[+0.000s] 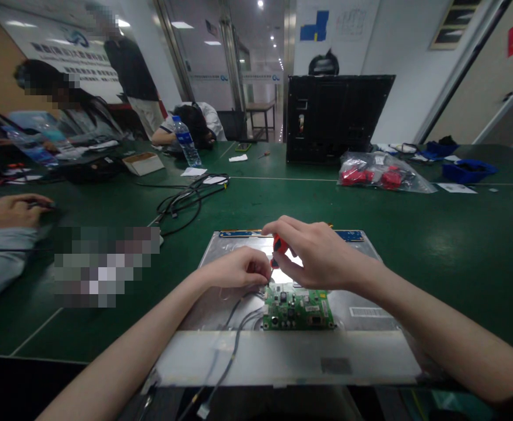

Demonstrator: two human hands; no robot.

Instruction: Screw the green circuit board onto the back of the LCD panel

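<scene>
Before me lies a silver flat display panel, back side up, with a green circuit board on its middle. My right hand is closed around the red and black handle of a screwdriver, whose tip points down at the board's upper left corner. Close to that tip, my left hand has its fingers pinched together at the same corner; what they hold, if anything, is hidden. Grey cables run from the board's left side over the panel's near edge. A blue strip board lines the far edge.
A co-worker's hand rests at the left. Black cables lie coiled on the green table. Farther back are a water bottle, an upright black monitor, a plastic bag with red items and blue trays.
</scene>
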